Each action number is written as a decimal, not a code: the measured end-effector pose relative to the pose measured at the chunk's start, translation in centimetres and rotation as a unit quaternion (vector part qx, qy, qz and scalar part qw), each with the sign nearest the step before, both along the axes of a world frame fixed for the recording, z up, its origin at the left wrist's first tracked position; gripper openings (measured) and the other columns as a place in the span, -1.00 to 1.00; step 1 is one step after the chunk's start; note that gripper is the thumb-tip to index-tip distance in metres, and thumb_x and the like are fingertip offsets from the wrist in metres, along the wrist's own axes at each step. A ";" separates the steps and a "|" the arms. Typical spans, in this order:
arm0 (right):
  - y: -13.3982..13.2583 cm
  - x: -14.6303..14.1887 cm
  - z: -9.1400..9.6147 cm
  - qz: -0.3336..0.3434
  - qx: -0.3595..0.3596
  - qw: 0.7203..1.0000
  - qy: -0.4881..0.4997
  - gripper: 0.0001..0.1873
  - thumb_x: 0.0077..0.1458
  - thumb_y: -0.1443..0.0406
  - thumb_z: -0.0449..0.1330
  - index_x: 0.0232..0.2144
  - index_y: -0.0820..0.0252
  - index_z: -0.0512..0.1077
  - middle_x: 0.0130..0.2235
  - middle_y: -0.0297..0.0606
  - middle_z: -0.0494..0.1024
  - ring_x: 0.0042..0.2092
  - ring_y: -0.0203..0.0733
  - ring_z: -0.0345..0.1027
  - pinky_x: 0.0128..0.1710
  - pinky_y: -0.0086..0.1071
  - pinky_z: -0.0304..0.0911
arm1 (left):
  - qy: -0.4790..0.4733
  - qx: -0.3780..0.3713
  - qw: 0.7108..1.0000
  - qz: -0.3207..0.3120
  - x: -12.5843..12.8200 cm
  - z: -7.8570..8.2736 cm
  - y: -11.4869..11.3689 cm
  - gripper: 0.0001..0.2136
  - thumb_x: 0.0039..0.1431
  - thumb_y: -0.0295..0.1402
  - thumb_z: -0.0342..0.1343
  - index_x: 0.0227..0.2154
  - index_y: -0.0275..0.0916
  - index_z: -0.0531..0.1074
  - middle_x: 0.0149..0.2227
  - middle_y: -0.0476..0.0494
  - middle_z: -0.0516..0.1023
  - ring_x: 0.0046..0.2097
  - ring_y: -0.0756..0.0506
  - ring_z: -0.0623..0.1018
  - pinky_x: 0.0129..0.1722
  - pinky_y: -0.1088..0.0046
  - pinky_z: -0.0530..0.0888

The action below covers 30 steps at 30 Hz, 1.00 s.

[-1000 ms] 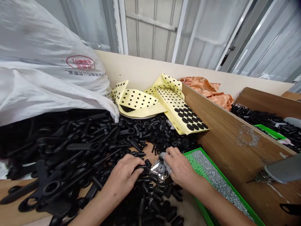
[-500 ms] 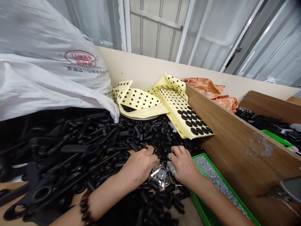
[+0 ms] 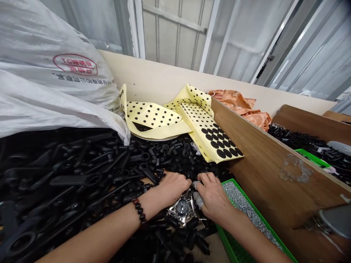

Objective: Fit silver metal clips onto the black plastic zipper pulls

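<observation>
Both my hands are low in the heap of small black plastic parts [image 3: 175,153], close together at its front edge. My left hand [image 3: 172,188] presses in among the parts, its fingers curled and their contents hidden. A dark bead bracelet [image 3: 138,210] circles that wrist. My right hand [image 3: 214,197] has a grey wrapping on one finger [image 3: 198,199] and sits just above a silvery foil packet with a round metal part [image 3: 181,208]. Whether either hand holds something is hidden.
Long black handle-like parts [image 3: 74,179] pile up at left below a white woven sack [image 3: 49,73]. Yellow sheets of black dots [image 3: 211,137] lie behind. A green tray of small metal pieces [image 3: 241,208] and a wooden board [image 3: 265,164] stand at right.
My left hand has moved right, next to my right hand, bringing the bracelet into view. The foil packet now lies below both hands, and the whole view has shifted slightly.
</observation>
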State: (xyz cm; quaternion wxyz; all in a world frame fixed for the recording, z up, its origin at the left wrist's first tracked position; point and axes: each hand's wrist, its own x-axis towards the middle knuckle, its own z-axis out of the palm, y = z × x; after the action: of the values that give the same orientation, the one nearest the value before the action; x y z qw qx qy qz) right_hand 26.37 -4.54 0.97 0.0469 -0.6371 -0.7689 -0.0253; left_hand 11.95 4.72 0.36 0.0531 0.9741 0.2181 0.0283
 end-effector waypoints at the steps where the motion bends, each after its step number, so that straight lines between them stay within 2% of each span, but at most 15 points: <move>1: 0.0 0.0 0.1 -0.001 0.003 1.000 0.006 -0.69 -0.33 0.49 0.05 -0.39 0.25 0.33 -0.18 -0.13 0.26 -0.15 -0.05 0.03 -0.24 -0.24 0.06 | -0.006 -0.011 1.000 0.001 0.2 0.0 0.2 -0.80 0.02 -0.63 -0.04 -0.41 -0.29 0.45 -0.46 -0.23 0.54 -0.40 -0.20 0.54 -0.41 0.33 0.41; 6: 0.0 0.2 1.0 0.005 0.018 0.999 0.036 -0.62 -0.37 0.51 0.02 -0.35 0.27 0.32 -0.18 -0.15 0.25 -0.17 -0.08 0.03 -0.22 -0.26 0.06 | -0.060 -0.094 0.994 0.018 0.2 0.8 1.5 -0.89 -0.04 -0.49 0.06 -0.46 -0.24 0.48 -0.51 -0.14 0.54 -0.41 -0.17 0.53 -0.43 0.41 0.37; 10: 0.3 -0.2 1.4 0.021 0.013 0.999 0.029 -0.65 -0.33 0.51 0.03 -0.36 0.27 0.33 -0.19 -0.16 0.26 -0.17 -0.09 0.04 -0.22 -0.27 0.06 | -0.142 -0.195 0.968 0.069 -1.2 1.7 2.9 -0.88 -0.05 -0.37 0.09 -0.41 -0.21 0.48 -0.56 0.00 0.49 -0.45 -0.08 0.49 -0.44 0.49 0.33; 13: 1.0 -1.2 1.3 0.046 -0.013 0.999 -0.014 -0.74 -0.27 0.46 0.08 -0.39 0.26 0.36 -0.21 -0.16 0.30 -0.17 -0.08 0.06 -0.24 -0.25 0.05 | -0.211 -0.285 0.926 0.130 -2.8 2.2 3.3 -0.86 -0.01 -0.30 0.06 -0.45 -0.26 0.43 -0.60 0.04 0.43 -0.49 -0.04 0.45 -0.49 0.53 0.31; 18: 2.8 -2.9 0.5 0.056 -0.048 0.993 -0.089 -0.83 -0.11 0.34 0.11 -0.40 0.29 0.43 -0.25 -0.09 0.35 -0.15 -0.02 0.08 -0.19 -0.13 0.01 | -0.295 -0.436 0.828 0.195 -5.3 2.7 1.8 -0.81 0.03 -0.23 0.02 -0.43 -0.27 0.34 -0.58 0.03 0.42 -0.52 0.00 0.44 -0.56 0.57 0.30; 23: 3.7 -3.6 -0.3 0.041 -0.053 0.992 -0.105 -0.83 -0.13 0.35 0.14 -0.42 0.30 0.47 -0.26 -0.04 0.40 -0.14 0.01 0.08 -0.12 -0.03 -0.07 | -0.360 -0.515 0.743 0.230 -6.9 3.3 0.0 -0.78 0.06 -0.22 0.01 -0.45 -0.30 0.34 -0.52 0.00 0.42 -0.54 0.08 0.39 -0.57 0.63 0.25; 27: 3.6 -3.7 -0.7 0.019 -0.051 0.992 -0.112 -0.86 -0.11 0.39 0.13 -0.42 0.28 0.45 -0.32 -0.07 0.44 -0.17 -0.01 0.12 -0.11 -0.04 -0.10 | -0.389 -0.540 0.698 0.264 -7.8 3.3 -0.8 -0.76 0.04 -0.21 0.05 -0.40 -0.32 0.38 -0.55 0.04 0.38 -0.57 0.11 0.35 -0.59 0.64 0.22; 30: 3.4 -3.8 -0.8 -0.002 -0.037 0.993 -0.110 -0.84 -0.11 0.41 0.11 -0.40 0.29 0.43 -0.32 -0.09 0.44 -0.17 -0.02 0.15 -0.11 -0.05 -0.12 | -0.398 -0.546 0.685 0.274 -8.4 3.0 -1.2 -0.78 0.00 -0.25 0.11 -0.37 -0.32 0.42 -0.57 0.06 0.37 -0.55 0.10 0.35 -0.57 0.64 0.23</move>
State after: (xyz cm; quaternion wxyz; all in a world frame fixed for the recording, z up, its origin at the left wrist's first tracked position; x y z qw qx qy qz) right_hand 22.59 -1.18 0.14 -0.0614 -0.6332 -0.7686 -0.0671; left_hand 3.59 3.53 3.32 0.6468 0.5672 0.4106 0.3022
